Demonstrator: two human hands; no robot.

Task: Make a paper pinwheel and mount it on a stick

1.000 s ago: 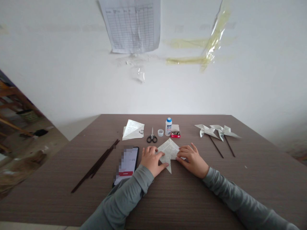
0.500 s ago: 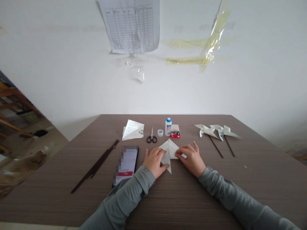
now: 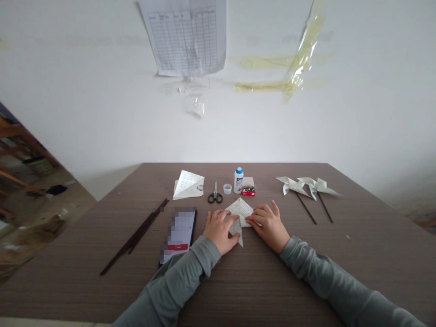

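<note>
Well, from the head view I have the paper (image 3: 244,208) on the surface (image 3: 245,281) between the two hands, its point facing the wall (image 3: 218,136) and a narrow tip toward me. The left hand (image 3: 221,230) lies spread on its left part, thumb apart from the fingers, pressing rather than gripping. The right hand (image 3: 268,227) has thumb and fingertips drawn close at the right edge; whether they pinch or only press, I cannot tell. I'd judge this piece partly folded, with no stick on it. Off to the right, two pinwheels, one nearer (image 3: 292,185) and one beyond (image 3: 319,185), look finished on their stems. Unused, as I read it, are the loose sticks (image 3: 141,234), the stacked sheets (image 3: 188,186), the bottle (image 3: 239,181) and the red box (image 3: 249,193). The scissors (image 3: 215,197) lie untouched.
</note>
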